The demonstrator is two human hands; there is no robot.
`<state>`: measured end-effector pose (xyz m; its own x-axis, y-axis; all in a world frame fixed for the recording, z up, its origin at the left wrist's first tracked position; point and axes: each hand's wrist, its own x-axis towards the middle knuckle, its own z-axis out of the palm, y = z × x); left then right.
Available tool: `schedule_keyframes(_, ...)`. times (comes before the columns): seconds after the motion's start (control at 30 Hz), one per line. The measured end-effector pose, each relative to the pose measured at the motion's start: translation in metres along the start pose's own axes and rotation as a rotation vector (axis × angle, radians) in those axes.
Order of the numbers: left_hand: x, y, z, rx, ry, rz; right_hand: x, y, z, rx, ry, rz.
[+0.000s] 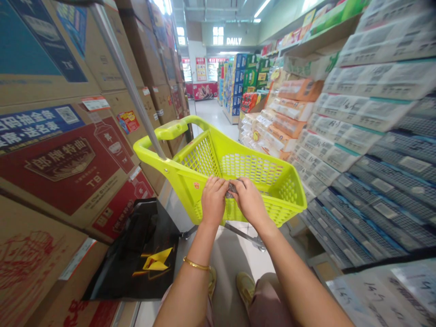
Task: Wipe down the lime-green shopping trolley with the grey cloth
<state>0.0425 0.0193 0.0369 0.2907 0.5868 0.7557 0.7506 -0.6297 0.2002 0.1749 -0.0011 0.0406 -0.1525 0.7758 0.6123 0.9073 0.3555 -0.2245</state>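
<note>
My left hand [213,200] and my right hand [249,200] meet over the near side of a lime-green shopping cart [211,187]. Between their curled fingers is a small grey, crumpled thing [232,188], and both hands grip it. What kind of thing it is does not show, as the fingers cover most of it. The cart stands sideways in front of me, its handle to the left and its perforated basket to the right. Whether my hands touch the basket's rim, I cannot tell.
Stacked cartons [61,168] line the left, with a metal pole [126,77] before them. A black bag [136,254] lies low at the left. Packaged goods [344,150] are piled high on the right. The tiled aisle [209,113] runs ahead.
</note>
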Motion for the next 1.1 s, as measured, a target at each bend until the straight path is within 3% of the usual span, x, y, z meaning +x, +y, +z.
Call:
schedule_keyframes(0.3,-0.002,-0.007,0.001,0.028,0.009,0.059,-0.033,0.037,-0.016,-0.115,0.021,0.007)
schedule_keyframes(0.53,-0.001,-0.003,0.002,0.007,-0.003,0.046,-0.063,0.071,-0.033,-0.165,0.150,0.061)
schedule_keyframes(0.67,0.000,0.003,0.004,0.008,0.003,0.011,-0.055,0.061,-0.030,-0.157,0.147,0.108)
schedule_keyframes(0.93,0.002,0.010,0.001,-0.011,0.005,-0.008,-0.006,0.007,-0.007,-0.023,0.000,0.048)
schedule_keyframes(1.1,0.001,0.006,0.000,0.002,0.002,0.007,-0.004,0.001,0.000,-0.001,0.028,0.025)
